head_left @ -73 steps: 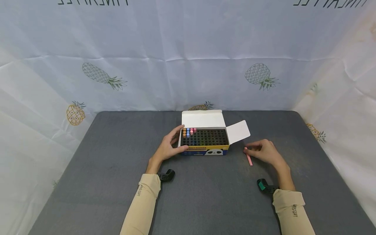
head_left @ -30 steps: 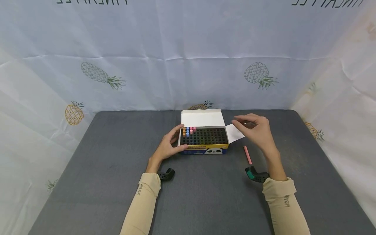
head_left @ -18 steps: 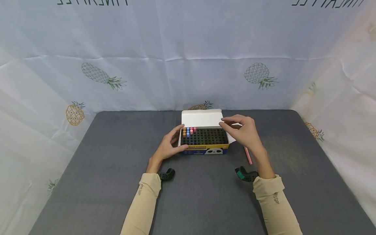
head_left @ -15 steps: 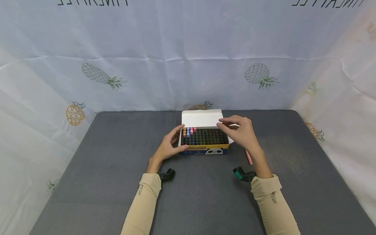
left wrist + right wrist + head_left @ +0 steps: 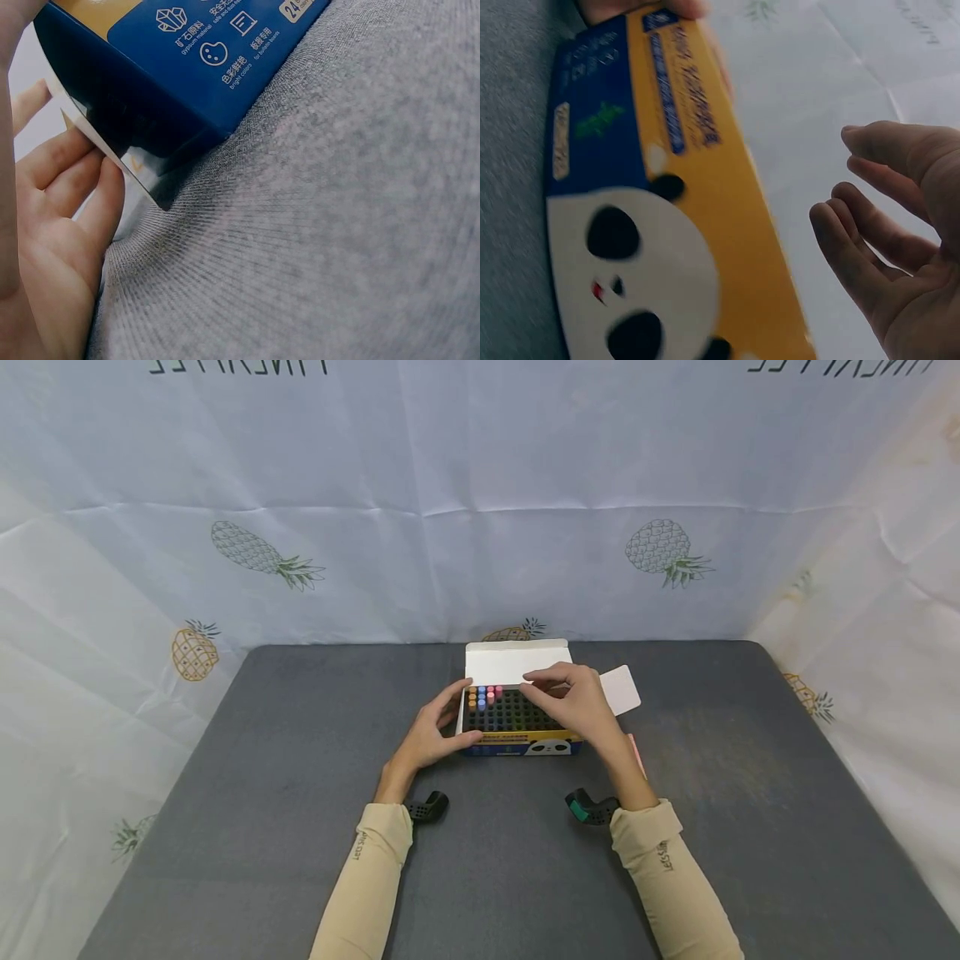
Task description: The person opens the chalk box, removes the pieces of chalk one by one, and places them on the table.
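Observation:
An open chalk box, blue and yellow with a panda on its front, stands on the table. Several orange, blue and pink chalk sticks stand upright at the left of its black holed tray. My left hand grips the box's left end, thumb at the front corner; in the left wrist view its fingers lie behind the side flap. My right hand hovers over the tray's right part. No chalk shows between its parted fingertips in the right wrist view. A pink chalk stick lies partly hidden behind the right wrist.
The white lid stands raised at the back, and a white flap sticks out to the right. Grey cloth covers the table. A pineapple-print curtain hangs behind and at the sides. Each wrist wears a black device.
My right hand has left the pink chalk stick, which stays on the table, and has moved up and leftward over the tray. The left hand keeps its hold on the box.

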Motion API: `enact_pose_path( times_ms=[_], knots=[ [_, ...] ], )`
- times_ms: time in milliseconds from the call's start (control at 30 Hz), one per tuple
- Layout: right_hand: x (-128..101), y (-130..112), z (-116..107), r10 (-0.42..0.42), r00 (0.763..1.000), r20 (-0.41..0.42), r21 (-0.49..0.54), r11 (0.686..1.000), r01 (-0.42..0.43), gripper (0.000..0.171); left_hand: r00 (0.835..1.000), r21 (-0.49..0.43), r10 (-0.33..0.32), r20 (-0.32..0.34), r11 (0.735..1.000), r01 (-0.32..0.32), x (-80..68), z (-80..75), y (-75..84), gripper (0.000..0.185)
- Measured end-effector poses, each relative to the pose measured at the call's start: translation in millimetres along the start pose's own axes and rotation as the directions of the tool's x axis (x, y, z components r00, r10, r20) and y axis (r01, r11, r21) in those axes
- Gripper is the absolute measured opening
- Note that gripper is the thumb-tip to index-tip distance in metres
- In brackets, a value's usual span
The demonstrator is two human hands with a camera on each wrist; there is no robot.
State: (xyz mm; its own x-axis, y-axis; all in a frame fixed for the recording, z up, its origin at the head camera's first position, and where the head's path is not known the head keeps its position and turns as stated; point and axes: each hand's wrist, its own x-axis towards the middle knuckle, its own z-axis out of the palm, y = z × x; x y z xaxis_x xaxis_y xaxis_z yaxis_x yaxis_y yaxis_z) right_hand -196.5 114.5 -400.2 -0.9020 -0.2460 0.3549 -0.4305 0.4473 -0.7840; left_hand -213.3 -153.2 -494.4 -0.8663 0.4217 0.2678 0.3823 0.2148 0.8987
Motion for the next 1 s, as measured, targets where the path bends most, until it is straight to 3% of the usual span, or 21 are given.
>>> enact_pose_path(
  times_ms=[267, 533, 700, 1000],
  knots=[
    [7, 1, 27, -0.062, 0.998, -0.001, -0.048, 0.997, 0.061, 0.018, 1.000, 0.002, -0.002, 0.001, 1.000, 0.002, -0.1, -0.7, 1.7, 0.082],
    [7, 6, 42, -0.027, 0.999, -0.019, -0.086, 0.996, 0.025, 0.016, 1.000, -0.008, -0.016, 0.007, 1.000, 0.016, 0.6, 0.3, 1.1, 0.084],
    [9, 7, 46, -0.031, 0.998, -0.047, -0.119, 0.993, 0.025, 0.015, 0.999, -0.004, -0.034, 0.014, 0.999, 0.034, 0.4, -0.4, 9.4, 0.084],
    [12, 4, 50, 0.003, 0.998, -0.055, -0.179, 0.984, -0.013, 0.015, 1.000, -0.015, -0.016, -0.005, 1.000, 0.016, 0.4, 0.3, 1.2, 0.082]
  ],
)
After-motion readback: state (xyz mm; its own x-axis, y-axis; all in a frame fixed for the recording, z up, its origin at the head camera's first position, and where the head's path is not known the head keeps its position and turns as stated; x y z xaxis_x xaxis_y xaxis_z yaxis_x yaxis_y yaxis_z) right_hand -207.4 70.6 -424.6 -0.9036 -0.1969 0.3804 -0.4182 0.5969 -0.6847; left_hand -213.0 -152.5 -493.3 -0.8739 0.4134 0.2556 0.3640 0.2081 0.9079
